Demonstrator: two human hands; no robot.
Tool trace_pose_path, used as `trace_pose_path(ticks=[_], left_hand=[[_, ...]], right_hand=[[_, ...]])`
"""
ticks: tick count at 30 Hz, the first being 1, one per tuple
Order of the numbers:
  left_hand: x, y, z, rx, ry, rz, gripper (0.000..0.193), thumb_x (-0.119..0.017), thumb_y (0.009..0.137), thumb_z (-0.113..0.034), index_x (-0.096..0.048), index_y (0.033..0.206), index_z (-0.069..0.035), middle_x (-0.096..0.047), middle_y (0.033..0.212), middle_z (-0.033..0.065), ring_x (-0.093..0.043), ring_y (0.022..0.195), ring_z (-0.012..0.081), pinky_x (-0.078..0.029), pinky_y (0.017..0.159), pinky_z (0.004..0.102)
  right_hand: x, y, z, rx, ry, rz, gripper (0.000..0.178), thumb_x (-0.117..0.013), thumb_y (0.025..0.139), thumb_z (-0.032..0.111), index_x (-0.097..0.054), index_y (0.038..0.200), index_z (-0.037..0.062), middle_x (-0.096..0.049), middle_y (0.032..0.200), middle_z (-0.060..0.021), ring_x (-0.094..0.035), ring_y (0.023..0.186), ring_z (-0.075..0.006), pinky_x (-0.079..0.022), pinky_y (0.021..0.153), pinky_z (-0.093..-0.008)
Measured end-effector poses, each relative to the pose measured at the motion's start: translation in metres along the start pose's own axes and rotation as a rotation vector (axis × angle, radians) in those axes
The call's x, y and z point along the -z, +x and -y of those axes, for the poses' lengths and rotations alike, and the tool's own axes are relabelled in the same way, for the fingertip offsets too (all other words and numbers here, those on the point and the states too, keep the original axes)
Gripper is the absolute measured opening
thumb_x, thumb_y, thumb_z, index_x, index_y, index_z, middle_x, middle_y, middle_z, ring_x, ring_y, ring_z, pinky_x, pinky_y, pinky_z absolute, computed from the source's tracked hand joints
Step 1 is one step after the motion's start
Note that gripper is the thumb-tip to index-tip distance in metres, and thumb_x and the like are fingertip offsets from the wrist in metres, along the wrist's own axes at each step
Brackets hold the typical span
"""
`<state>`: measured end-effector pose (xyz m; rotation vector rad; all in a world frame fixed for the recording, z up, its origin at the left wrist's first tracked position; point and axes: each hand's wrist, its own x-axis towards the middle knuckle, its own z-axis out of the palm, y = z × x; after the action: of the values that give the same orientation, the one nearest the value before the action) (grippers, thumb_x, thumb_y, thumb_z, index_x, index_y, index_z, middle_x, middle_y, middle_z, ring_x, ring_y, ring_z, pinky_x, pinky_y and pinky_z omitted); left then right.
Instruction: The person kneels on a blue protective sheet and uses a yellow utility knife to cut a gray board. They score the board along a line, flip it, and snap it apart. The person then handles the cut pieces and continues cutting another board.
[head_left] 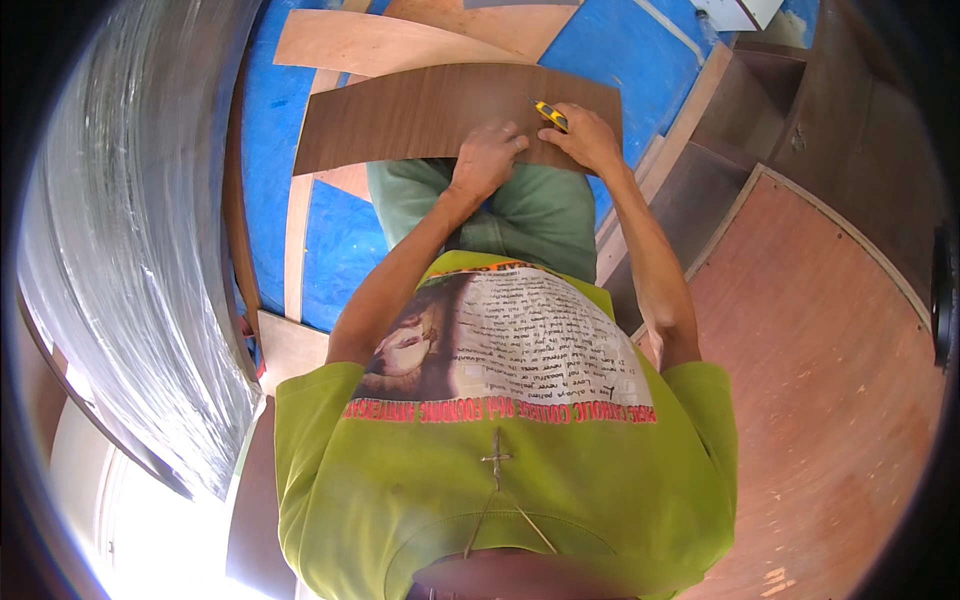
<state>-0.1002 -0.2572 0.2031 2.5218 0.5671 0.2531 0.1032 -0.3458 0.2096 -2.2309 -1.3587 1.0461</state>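
Note:
Across my lap lies a long dark brown wood-grain panel (400, 115), spanning from left to right over my thighs. My right hand (587, 140) is closed around a yellow and black utility knife (551, 116) above the panel's right part. The knife's front end points up and to the left; its blade is too small to make out. Near the middle of the panel's near edge, my left hand (487, 158) rests on the surface with its fingers curled together. Whatever those fingers may hold is hidden.
Beyond the panel, light plywood sheets (390, 42) lie on a blue floor covering (650, 45). A clear plastic-wrapped stack (130, 200) stands at the left. To the right are a reddish-brown board (810, 380) and a dark cabinet frame with compartments (735, 110).

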Motion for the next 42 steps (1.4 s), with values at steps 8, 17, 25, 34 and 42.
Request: trace_pose_path(ticks=[8,17,25,34,42], left_hand=[[-0.006,0.0,-0.003,0.08,0.008,0.06,0.033,-0.071,0.068,-0.003,-0.071,0.099,-0.014,-0.062,0.103,0.0043,-0.058,0.104,0.0279,-0.051,0.086,0.0404],[-0.009,-0.002,-0.003,0.078,-0.013,0.041,0.035,-0.072,0.067,-0.002,-0.071,0.101,-0.014,-0.062,0.103,0.0045,-0.058,0.104,0.0282,-0.051,0.087,0.04],[-0.01,-0.006,0.0,0.072,-0.01,0.026,0.035,-0.071,0.067,-0.002,-0.071,0.101,-0.013,-0.061,0.101,0.0045,-0.058,0.104,0.0281,-0.05,0.086,0.0405],[-0.007,-0.007,0.003,0.074,-0.019,0.009,0.033,-0.071,0.069,-0.004,-0.072,0.1,-0.015,-0.061,0.101,0.0043,-0.057,0.104,0.0276,-0.049,0.086,0.0415],[-0.001,-0.009,0.003,0.08,-0.022,0.031,0.034,-0.071,0.07,-0.003,-0.071,0.102,-0.015,-0.062,0.105,0.0041,-0.058,0.107,0.027,-0.048,0.089,0.0408]], right_hand=[[-0.005,0.015,-0.001,-0.053,-0.09,-0.048,0.029,-0.067,0.091,0.031,-0.07,0.11,0.0097,-0.071,0.095,-0.0168,-0.066,0.094,-0.0408,-0.051,0.08,-0.0484],[0.008,-0.001,-0.006,0.058,-0.064,0.052,0.026,-0.065,0.091,0.028,-0.07,0.108,0.0083,-0.068,0.102,-0.0162,-0.064,0.096,-0.0405,-0.05,0.08,-0.0495],[-0.003,0.011,0.002,0.082,-0.077,0.04,0.029,-0.063,0.092,0.031,-0.068,0.107,0.0064,-0.069,0.102,-0.0195,-0.064,0.095,-0.0422,-0.05,0.08,-0.053],[0.005,0.023,0.005,-0.201,0.098,0.211,0.021,-0.066,0.094,0.024,-0.069,0.107,0.0085,-0.07,0.088,-0.013,-0.065,0.065,-0.0254,-0.051,0.067,-0.0398],[-0.003,0.022,-0.002,0.039,-0.053,0.156,0.027,-0.067,0.092,0.028,-0.068,0.11,0.0086,-0.07,0.09,-0.0147,-0.064,0.07,-0.0277,-0.05,0.07,-0.0428]])
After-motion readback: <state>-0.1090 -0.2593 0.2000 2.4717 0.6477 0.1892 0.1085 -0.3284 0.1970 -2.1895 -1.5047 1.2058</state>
